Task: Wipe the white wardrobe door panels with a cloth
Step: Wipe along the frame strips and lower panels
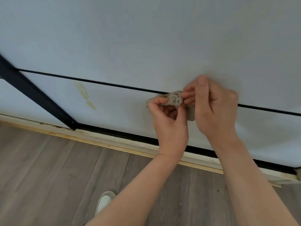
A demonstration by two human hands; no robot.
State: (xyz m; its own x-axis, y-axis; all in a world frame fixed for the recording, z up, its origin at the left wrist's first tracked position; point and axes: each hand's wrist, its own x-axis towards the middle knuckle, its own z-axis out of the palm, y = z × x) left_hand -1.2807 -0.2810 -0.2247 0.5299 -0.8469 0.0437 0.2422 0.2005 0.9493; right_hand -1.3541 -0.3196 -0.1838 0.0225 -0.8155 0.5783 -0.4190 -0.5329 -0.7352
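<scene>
A small crumpled beige cloth (173, 99) is held between both hands in front of the white wardrobe door (146, 38). My left hand (167, 123) pinches its left end with curled fingers. My right hand (213, 105) pinches its right end, thumb up. A thin black strip (97, 82) divides the door into an upper and a lower panel. On the lower panel (122, 108), left of the hands, a yellowish smear (85, 95) runs diagonally. The cloth is just off the door surface near the strip.
A black frame bar (32, 93) slants down at the left to the black bottom rail (123, 133). Below lie a worn white and wood track (114, 142) and grey plank floor (48, 176). A white shoe (105, 201) stands on the floor.
</scene>
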